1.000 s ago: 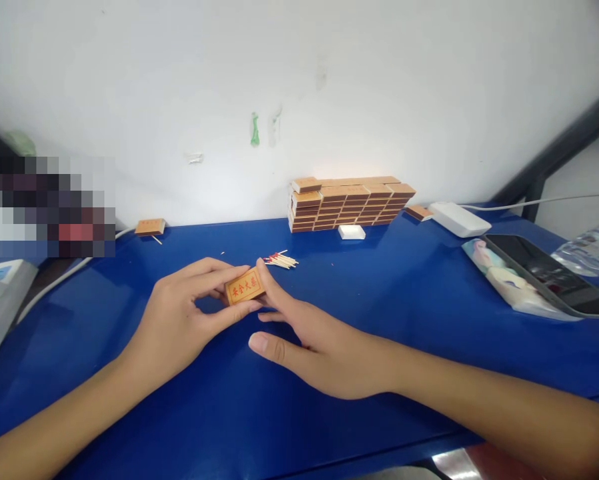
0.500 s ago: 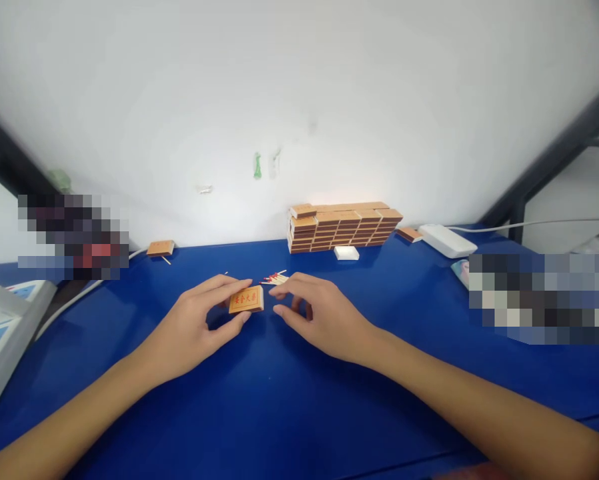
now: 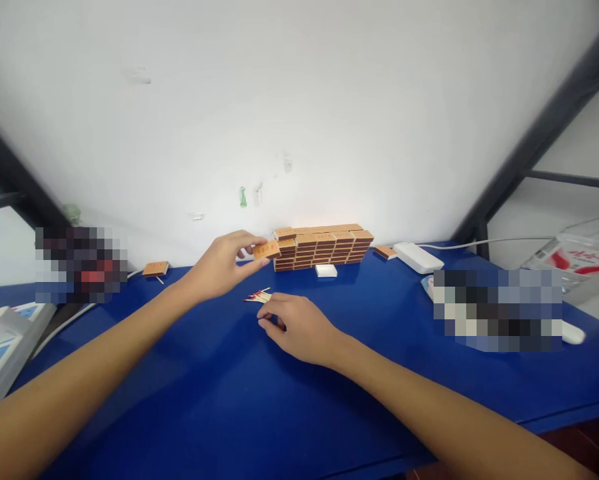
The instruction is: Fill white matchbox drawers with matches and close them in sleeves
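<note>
My left hand is closed on a matchbox, thumb below and fingers above, with red lettering on its orange top. It holds the matchbox raised beside the left end of a stack of matchboxes against the wall. My right hand rests low over the blue table, fingers curled and thumb and index tips close together, with nothing seen in them. Just beyond its fingertips lies a small pile of red-tipped matches, partly behind the hand. A white matchbox tray sits in front of the stack.
Another matchbox lies at the back left with a loose match by it. One more matchbox is right of the stack, near a white device with a cable. A power strip lies at left, a plastic bottle at right.
My left hand has lifted the matchbox and carried it forward and right, to the stack's left end. My right hand has drawn its fingertips closer together beside the matches. The view has shifted.
</note>
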A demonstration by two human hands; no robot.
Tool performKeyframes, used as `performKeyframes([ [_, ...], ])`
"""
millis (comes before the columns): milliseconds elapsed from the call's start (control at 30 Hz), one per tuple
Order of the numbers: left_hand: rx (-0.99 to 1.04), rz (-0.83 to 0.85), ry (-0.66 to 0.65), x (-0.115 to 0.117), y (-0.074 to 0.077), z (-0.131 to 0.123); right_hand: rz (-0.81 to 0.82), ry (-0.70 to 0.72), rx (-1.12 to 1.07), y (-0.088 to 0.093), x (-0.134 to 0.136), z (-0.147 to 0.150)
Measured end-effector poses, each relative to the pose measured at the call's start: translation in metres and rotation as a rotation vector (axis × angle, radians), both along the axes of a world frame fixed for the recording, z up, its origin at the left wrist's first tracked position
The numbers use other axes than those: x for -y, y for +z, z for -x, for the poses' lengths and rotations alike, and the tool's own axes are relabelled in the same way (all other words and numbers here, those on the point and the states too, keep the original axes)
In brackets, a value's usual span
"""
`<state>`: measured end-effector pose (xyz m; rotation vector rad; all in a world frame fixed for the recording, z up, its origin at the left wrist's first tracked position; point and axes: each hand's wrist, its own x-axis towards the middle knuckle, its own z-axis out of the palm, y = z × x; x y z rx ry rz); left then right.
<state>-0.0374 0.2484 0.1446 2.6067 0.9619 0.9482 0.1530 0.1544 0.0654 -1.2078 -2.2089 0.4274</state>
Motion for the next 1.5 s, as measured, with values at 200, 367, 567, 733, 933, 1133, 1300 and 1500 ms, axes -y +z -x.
performKeyframes([
  [200, -0.042, 0.020, -0.026, -0.049, 0.003, -0.051, -0.003, -0.040, 0.084, 0.001, -0.005, -0.006],
  [367, -0.137, -0.075, 0.041, -0.072, 0.000, -0.068, -0.009, -0.037, 0.125, 0.002, -0.005, -0.009],
  [567, -0.109, -0.117, 0.125, -0.084, -0.006, -0.069, 0.003, -0.042, 0.160, 0.003, -0.005, -0.010],
  [733, -0.081, -0.117, 0.141, -0.088, -0.008, -0.067, -0.002, -0.040, 0.150, 0.003, -0.005, -0.010],
  [933, -0.041, -0.140, 0.178, -0.095, -0.012, -0.071, 0.008, -0.025, 0.136, 0.002, -0.005, -0.009],
  [1133, -0.029, -0.166, 0.189, -0.092, -0.011, -0.075, 0.011, -0.031, 0.132, 0.002, -0.005, -0.009],
  [1300, 0.019, -0.170, 0.243, -0.068, -0.014, -0.069, -0.021, -0.025, 0.126, 0.001, -0.007, -0.011],
  [1500, -0.012, 0.017, 0.356, -0.055, -0.027, -0.063, -0.013, -0.031, 0.129, 0.000, -0.008, -0.011],
])
